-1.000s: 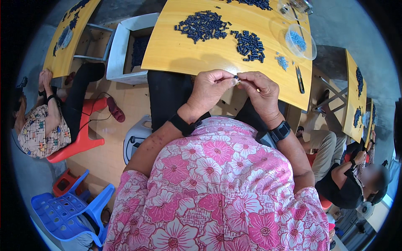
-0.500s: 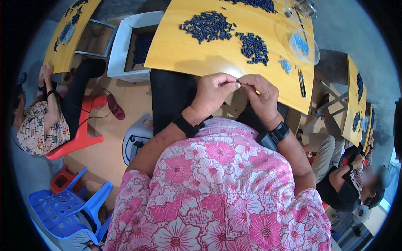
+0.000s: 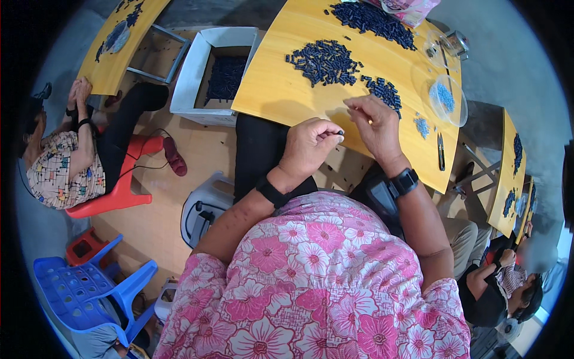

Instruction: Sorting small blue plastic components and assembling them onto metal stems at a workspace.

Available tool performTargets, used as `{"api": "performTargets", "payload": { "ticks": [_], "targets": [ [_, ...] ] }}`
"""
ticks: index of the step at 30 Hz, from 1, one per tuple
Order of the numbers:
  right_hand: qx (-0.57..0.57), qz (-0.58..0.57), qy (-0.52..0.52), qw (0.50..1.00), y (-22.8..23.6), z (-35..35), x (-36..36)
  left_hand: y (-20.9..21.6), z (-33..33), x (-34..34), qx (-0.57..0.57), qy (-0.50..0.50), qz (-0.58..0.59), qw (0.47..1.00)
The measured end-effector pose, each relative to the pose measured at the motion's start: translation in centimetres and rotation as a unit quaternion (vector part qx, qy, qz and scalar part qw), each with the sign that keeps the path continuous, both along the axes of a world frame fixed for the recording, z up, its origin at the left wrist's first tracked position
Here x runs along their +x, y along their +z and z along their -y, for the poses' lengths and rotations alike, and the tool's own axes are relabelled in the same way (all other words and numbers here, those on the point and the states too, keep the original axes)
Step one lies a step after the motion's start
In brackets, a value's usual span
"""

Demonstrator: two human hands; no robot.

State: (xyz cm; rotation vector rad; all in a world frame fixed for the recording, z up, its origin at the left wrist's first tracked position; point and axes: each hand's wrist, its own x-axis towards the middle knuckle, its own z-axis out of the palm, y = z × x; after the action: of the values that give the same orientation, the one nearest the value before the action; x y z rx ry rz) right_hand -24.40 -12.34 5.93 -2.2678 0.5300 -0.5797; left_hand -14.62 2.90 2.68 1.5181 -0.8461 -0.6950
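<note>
My left hand (image 3: 308, 147) is closed in a pinch, and the dark end of a small black cylindrical piece (image 3: 341, 133) shows between thumb and index finger. To its right, my right hand (image 3: 379, 127) hovers over the front edge of the yellow table (image 3: 287, 96), fingers loosely apart and no piece visible in them. Just beyond that hand lies a small pile of black cylinders (image 3: 384, 91), partly covered by it. A larger pile of the same pieces (image 3: 326, 63) sits farther left, and another (image 3: 373, 24) near the far edge.
Small pale-blue pieces (image 3: 422, 127) lie right of my right hand, near black-handled snips (image 3: 441, 152). A clear tub (image 3: 457, 110) holds blue pieces; a metal cup (image 3: 458, 44) stands behind. Left of the table, a white box (image 3: 190, 78) contains black pieces. Two people sit at other tables.
My hands have parted. The right one has moved off the left toward the small pile and opened, while the left keeps the black piece. The view has shifted.
</note>
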Motion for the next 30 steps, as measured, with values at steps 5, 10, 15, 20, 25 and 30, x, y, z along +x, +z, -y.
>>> {"api": "performTargets", "payload": {
  "ticks": [5,10,15,20,25,30],
  "targets": [
    [-0.007,0.035,-0.028,0.999,-1.7,1.1,4.5,-0.5,-0.1,0.6,-0.001,0.007,-0.004,1.0],
    [-0.002,-0.006,-0.06,0.998,-2.5,1.2,6.5,-0.9,0.1,0.8,0.018,0.01,-0.011,1.0],
    [-0.031,-0.036,-0.07,0.996,-3.0,1.0,7.1,-0.9,0.2,0.9,0.017,0.005,-0.006,1.0],
    [-0.023,-0.045,-0.073,0.996,-3.0,0.8,7.3,-0.7,0.3,0.9,0.018,0.004,0.003,1.0],
    [-0.02,-0.014,-0.052,0.998,-2.7,0.7,6.7,-0.8,0.2,0.8,0.027,0.002,0.001,1.0],
    [0.237,0.026,-0.028,0.971,-1.8,0.0,3.0,-1.3,-0.1,0.6,0.002,-0.005,-0.054,0.999]
  ]
}}
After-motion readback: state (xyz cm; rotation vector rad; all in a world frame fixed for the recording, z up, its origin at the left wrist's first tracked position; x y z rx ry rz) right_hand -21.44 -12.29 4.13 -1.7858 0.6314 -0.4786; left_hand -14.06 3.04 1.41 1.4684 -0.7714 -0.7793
